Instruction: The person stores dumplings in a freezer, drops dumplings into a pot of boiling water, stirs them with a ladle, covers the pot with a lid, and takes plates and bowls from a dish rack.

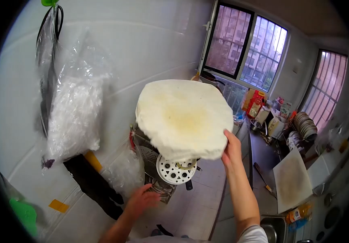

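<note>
A large round white piece (pixel 182 117), its soft-looking surface yellowed in the middle, is held up in front of me. My right hand (pixel 232 150) grips its right edge, with the fingers hidden behind it. Lower down, my left hand (pixel 142 201) is apart from it and holds nothing, its fingers stretched out and a little blurred. A white steamer rack (pixel 176 175) with round holes shows below the white piece, near my left hand. Beside the rack, a perforated metal container (pixel 148 157) is partly hidden.
Clear plastic bags (pixel 77 109) hang on the left tiled wall, above a black cloth (pixel 91 184). On the right, the counter (pixel 259 154) carries a spatula (pixel 265 180), a cutting board (pixel 292 182) and stacked bowls (pixel 305 124). A sink (pixel 273 227) lies at lower right.
</note>
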Action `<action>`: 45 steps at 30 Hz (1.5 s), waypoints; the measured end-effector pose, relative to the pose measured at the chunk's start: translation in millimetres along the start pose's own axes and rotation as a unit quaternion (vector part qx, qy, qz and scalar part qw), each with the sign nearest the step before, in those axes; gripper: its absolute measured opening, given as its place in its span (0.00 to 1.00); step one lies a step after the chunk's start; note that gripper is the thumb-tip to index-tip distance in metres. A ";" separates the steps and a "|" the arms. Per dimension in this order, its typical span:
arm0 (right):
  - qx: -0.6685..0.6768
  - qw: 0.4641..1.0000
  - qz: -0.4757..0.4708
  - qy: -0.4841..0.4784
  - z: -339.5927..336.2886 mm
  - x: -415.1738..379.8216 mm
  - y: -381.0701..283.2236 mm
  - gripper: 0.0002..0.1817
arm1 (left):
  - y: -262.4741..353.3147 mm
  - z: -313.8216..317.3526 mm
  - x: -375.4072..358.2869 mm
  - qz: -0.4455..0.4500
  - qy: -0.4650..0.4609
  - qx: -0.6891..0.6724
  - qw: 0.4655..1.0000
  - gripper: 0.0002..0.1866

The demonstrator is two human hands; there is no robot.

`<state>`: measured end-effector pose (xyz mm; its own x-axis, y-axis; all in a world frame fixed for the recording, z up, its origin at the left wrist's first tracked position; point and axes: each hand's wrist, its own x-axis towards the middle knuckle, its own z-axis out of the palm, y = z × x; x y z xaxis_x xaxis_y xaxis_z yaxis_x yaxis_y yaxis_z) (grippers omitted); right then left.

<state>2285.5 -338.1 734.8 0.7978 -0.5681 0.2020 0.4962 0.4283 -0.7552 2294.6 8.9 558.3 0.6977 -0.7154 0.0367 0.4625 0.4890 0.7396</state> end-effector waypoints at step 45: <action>-0.562 0.735 0.074 0.372 -134.0 -469.3 118.7 0.14 | -242.0 122.3 -69.4 0.044 -0.612 0.654 0.442 0.28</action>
<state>1924.1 -114.9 466.8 0.2000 -0.9796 -0.0165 -0.5068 -0.0890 -0.8575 2067.3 -120.9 459.0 -0.5072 -0.8485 -0.1511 -0.8083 0.4074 0.4251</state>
